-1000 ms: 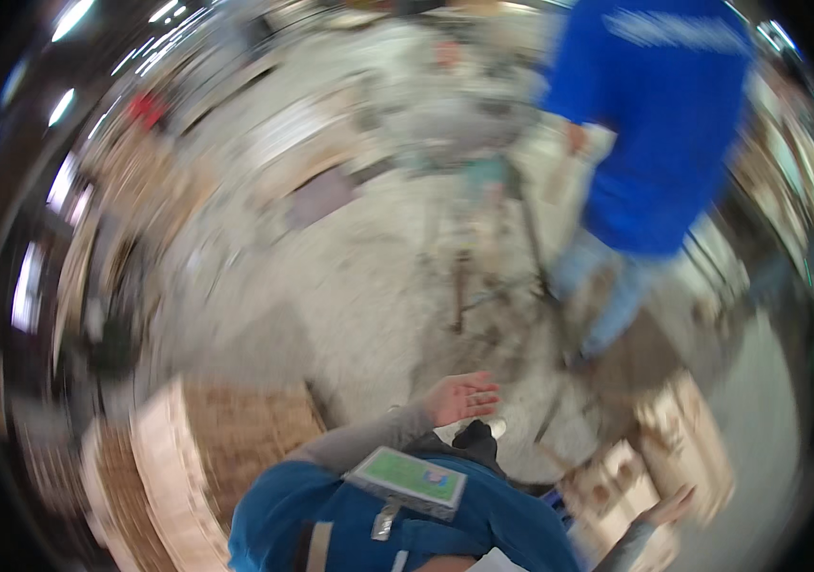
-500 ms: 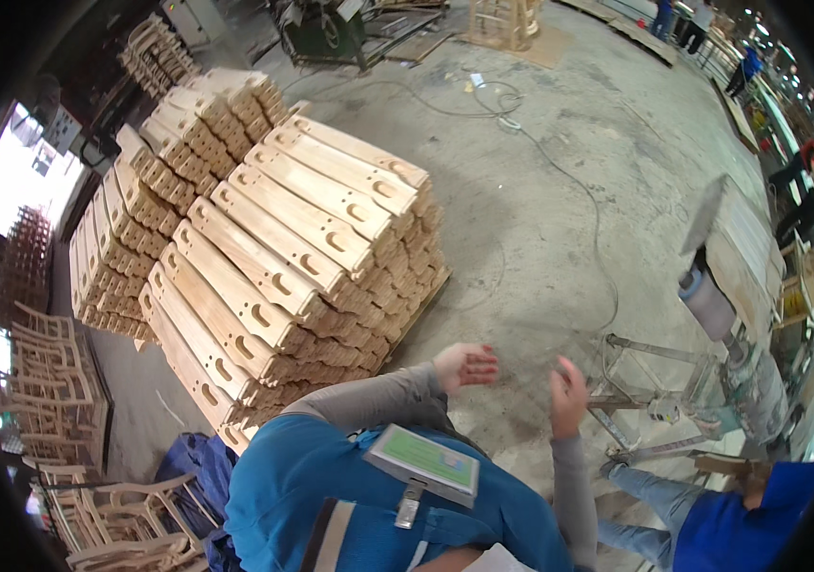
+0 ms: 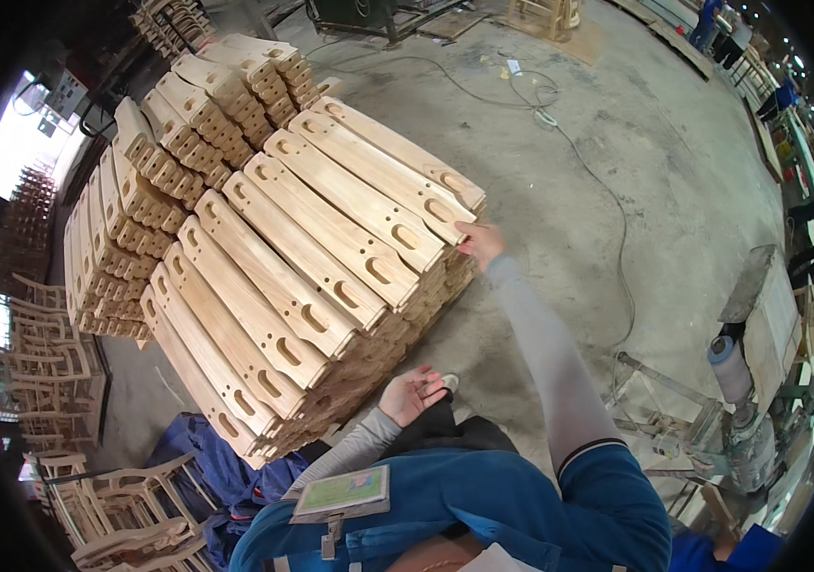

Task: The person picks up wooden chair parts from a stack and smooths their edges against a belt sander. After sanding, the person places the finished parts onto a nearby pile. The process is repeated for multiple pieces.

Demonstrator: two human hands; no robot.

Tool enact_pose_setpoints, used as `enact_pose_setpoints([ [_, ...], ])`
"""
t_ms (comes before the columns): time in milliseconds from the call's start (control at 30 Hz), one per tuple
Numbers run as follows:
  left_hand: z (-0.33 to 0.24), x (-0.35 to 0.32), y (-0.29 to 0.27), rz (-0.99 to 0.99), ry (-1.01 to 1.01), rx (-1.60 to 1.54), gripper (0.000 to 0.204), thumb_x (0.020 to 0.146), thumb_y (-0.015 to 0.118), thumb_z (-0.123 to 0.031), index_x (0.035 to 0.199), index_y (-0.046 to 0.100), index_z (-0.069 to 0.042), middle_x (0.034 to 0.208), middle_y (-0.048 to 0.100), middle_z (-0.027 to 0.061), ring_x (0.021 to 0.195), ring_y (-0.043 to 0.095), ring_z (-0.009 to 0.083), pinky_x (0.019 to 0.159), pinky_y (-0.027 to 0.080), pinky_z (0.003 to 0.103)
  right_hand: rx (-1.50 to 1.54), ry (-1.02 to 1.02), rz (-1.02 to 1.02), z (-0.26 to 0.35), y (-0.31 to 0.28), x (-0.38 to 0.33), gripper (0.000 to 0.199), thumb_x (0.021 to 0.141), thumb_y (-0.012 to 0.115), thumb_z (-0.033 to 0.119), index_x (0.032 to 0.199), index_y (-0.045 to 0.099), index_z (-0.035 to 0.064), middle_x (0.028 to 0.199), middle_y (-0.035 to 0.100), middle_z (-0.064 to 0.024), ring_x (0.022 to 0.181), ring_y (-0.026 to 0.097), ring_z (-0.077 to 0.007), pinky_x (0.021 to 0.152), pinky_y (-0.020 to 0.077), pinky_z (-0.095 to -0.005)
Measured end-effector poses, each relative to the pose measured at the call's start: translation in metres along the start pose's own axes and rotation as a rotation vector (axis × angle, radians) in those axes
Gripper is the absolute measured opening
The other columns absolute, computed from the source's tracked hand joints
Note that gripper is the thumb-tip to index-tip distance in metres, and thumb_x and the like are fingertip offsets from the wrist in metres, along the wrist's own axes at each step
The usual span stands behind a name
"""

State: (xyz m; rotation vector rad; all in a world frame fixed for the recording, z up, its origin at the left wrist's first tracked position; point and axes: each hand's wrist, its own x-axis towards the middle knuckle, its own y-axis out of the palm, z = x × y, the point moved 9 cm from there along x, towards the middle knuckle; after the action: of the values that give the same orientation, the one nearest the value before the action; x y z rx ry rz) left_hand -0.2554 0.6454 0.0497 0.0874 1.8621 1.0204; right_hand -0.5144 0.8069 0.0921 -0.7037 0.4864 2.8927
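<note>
Two hands: both bare, grey-sleeved, well apart from each other, each near the stack (image 3: 312,257).
Right hand (image 3: 479,240): reached out on a straight arm to the near right corner of the stack; fingers touched the end of the top slat (image 3: 383,176) there. Whether they had closed on it, I could not tell.
Left hand (image 3: 413,394): hung just beside the lower front edge of the stack, palm up, fingers loosely spread, holding nothing.
Stack: pale wooden slats with oval slots near their ends, laid side by side in many layers, slanting from upper right down to lower left.
Second pile (image 3: 154,162): shorter slotted pieces, touching the stack on its left and far side.
Floor (image 3: 636,153): grey concrete, right of the stack.
Cable (image 3: 607,205): thin, curved across the floor right of the stack.
Chair frames (image 3: 54,372): pale wood, heaped well left of the stack.
Blue cloth (image 3: 207,458): crumpled below the stack's lower left end.
Badge (image 3: 342,493): green card clipped on the blue vest, below the stack.
Machine (image 3: 741,381): metal frame with a roll, well right of the stack.
</note>
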Motion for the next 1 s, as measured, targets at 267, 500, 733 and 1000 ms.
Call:
enact_pose_setpoints([
  [267, -0.037, 0.046, 0.091, 0.223, 0.136, 0.135, 0.051, 0.084, 0.056, -0.013, 0.128, 0.031, -0.005, 0.114, 0.047, 0.0128, 0.103, 0.053, 0.0278, 0.087, 0.047, 0.041, -0.190, -0.117, -0.106, -0.008, -0.179, -0.143, 0.034, 0.072, 0.072, 0.013, 0.098, 0.054, -0.0005, 0.084, 0.056, -0.0058, 0.075, 0.055, -0.0127, 0.066, 0.0462, -0.0256],
  [500, -0.030, 0.098, 0.203, 0.457, 0.148, 0.164, 0.045, 0.090, 0.047, -0.037, 0.120, 0.040, -0.005, 0.121, 0.045, 0.0140, 0.113, 0.046, 0.0335, 0.091, 0.041, 0.055, -0.696, -0.404, -0.611, 0.026, -0.264, -0.384, 0.036, 0.071, 0.072, 0.009, 0.100, 0.051, 0.0019, 0.097, 0.056, -0.0070, 0.086, 0.054, -0.0149, 0.077, 0.0438, -0.0271],
  [733, 0.091, 0.096, 0.266, 0.522, 0.068, 0.359, 0.030, 0.083, 0.054, -0.015, 0.107, 0.048, 0.003, 0.107, 0.053, 0.0153, 0.112, 0.048, 0.0315, 0.090, 0.044, 0.050, -0.639, -0.457, -0.901, 0.003, -0.321, -0.501, 0.037, 0.072, 0.069, 0.004, 0.104, 0.050, 0.0026, 0.108, 0.055, -0.0097, 0.101, 0.053, -0.0188, 0.087, 0.0419, -0.0303],
  [1000, 0.227, 0.060, 0.327, 0.635, 0.101, 0.591, 0.043, 0.079, 0.055, -0.005, 0.118, 0.036, 0.000, 0.114, 0.046, 0.0146, 0.112, 0.048, 0.0324, 0.089, 0.047, 0.046, -0.839, -0.309, -0.671, 0.032, -0.361, -0.568, 0.062, 0.064, 0.078, 0.018, 0.118, 0.049, 0.0038, 0.117, 0.053, -0.0143, 0.109, 0.051, -0.0278, 0.094, 0.0377, -0.0348],
])
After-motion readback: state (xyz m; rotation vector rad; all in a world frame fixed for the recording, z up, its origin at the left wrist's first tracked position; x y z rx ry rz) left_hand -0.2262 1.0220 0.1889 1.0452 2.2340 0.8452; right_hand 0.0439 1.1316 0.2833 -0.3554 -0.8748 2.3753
